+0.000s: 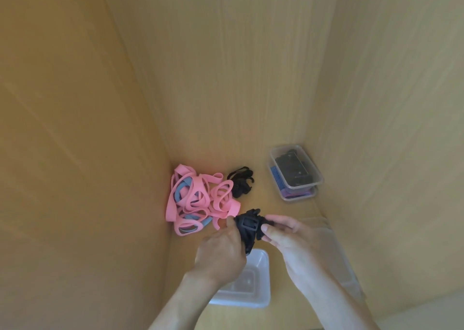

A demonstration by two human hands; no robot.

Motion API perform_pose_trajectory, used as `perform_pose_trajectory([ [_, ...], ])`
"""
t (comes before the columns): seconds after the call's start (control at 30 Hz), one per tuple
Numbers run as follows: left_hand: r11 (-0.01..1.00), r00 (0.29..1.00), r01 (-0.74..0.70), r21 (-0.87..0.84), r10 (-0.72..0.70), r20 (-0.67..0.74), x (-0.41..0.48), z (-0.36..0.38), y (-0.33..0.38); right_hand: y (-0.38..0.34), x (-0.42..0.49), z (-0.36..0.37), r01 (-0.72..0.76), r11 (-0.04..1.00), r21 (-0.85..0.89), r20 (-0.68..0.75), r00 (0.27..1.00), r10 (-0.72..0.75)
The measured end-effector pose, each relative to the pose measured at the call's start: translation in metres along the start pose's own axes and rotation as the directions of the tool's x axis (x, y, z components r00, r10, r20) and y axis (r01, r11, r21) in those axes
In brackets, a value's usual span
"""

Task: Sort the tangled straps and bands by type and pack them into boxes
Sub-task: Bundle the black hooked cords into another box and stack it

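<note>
A person's two bare hands meet over a pale wood-grain surface point(268, 204), seen from above. The left hand point(221, 252) grips a bunched black strap point(247, 231), fingers curled round it. The right hand point(288, 239) pinches the same strap from the other side, thumb and fingertips closed on it. A black plastic buckle shows on the strap between the hands.

Beyond the hands, on the left, a tangle of pink and blue bands point(198, 201) lies against the left wall point(88, 129). Just beside it, to the right, sits a small heap of loose straps point(241, 183), also black.

In the far right corner two clear boxes are stacked. The top box point(296, 166) holds black straps. The lower box point(298, 196) shows blue and purple bands through its side.

Under the wrists stands a clear near box point(253, 289) with nothing visible inside. Another clear container point(334, 249) lies along the right wall; it is too faint to make out.

The space is a wooden compartment: tall panels of the same light wood rise at the left, back and right, closing in the surface on three sides.
</note>
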State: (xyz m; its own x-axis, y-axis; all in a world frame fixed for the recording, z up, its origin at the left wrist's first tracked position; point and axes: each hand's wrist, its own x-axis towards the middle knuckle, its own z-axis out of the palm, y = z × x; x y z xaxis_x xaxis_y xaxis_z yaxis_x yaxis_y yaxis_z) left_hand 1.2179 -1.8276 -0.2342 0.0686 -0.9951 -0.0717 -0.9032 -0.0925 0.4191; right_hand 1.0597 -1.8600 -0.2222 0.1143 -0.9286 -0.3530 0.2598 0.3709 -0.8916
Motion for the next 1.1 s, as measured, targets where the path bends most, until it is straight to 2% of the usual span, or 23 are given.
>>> perform_pose_trajectory([
  [0.13, 0.997, 0.997, 0.079, -0.022, -0.079, 0.007, -0.003, -0.005, 0.002, -0.003, -0.011, 0.006, 0.085, 0.96, -0.268, 0.124, 0.991, -0.054],
  [0.27, 0.969, 0.981, 0.193, 0.152, -0.193, -0.015, -0.005, 0.0, 0.008, 0.002, -0.022, 0.015, 0.172, 0.853, -0.492, 0.338, 0.941, 0.005],
  [0.3, 0.952, 0.981, 0.194, 0.235, -0.192, -0.031, -0.006, 0.003, 0.011, 0.005, -0.022, 0.02, 0.207, 0.814, -0.542, 0.32, 0.947, -0.027],
  [0.37, 0.918, 0.989, 0.145, 0.37, -0.145, -0.029, -0.011, 0.011, 0.019, 0.012, -0.017, 0.027, 0.238, 0.76, -0.605, 0.183, 0.97, -0.159],
  [0.43, 0.91, 0.993, 0.116, 0.398, -0.114, -0.03, -0.016, 0.019, 0.023, 0.017, -0.009, 0.031, 0.257, 0.718, -0.647, 0.095, 0.961, -0.258],
  [0.5, 0.939, 0.986, 0.165, 0.302, -0.148, -0.077, -0.021, 0.024, 0.019, 0.022, 0.0, 0.029, 0.241, 0.716, -0.655, 0.093, 0.966, -0.24],
  [0.57, 0.972, 0.974, 0.213, 0.096, -0.203, -0.105, -0.026, 0.027, 0.009, 0.026, 0.008, 0.025, 0.171, 0.782, -0.599, 0.096, 0.985, -0.143],
  [0.67, 0.96, 0.972, 0.197, -0.201, -0.217, -0.085, -0.036, 0.026, -0.002, 0.03, 0.015, 0.022, 0.059, 0.867, -0.495, 0.082, 0.996, -0.022],
  [0.83, 0.871, 0.987, 0.111, -0.478, -0.154, -0.051, -0.055, 0.009, -0.02, 0.038, 0.017, 0.027, -0.069, 0.949, -0.309, 0.166, 0.978, 0.125],
  [0.93, 0.764, 0.991, 0.134, -0.631, -0.12, 0.065, -0.068, -0.002, -0.036, 0.047, 0.015, 0.033, -0.088, 0.956, -0.28, 0.191, 0.971, 0.145],
  [1.0, 0.699, 0.985, 0.171, -0.694, -0.116, 0.126, -0.08, -0.003, -0.049, 0.053, 0.015, 0.033, -0.091, 0.959, -0.27, 0.172, 0.975, 0.141],
  [1.1, 0.792, 0.985, 0.156, -0.59, -0.173, 0.029, -0.094, 0.003, -0.07, 0.062, 0.013, 0.03, -0.089, 0.947, -0.308, 0.135, 0.982, 0.136],
])
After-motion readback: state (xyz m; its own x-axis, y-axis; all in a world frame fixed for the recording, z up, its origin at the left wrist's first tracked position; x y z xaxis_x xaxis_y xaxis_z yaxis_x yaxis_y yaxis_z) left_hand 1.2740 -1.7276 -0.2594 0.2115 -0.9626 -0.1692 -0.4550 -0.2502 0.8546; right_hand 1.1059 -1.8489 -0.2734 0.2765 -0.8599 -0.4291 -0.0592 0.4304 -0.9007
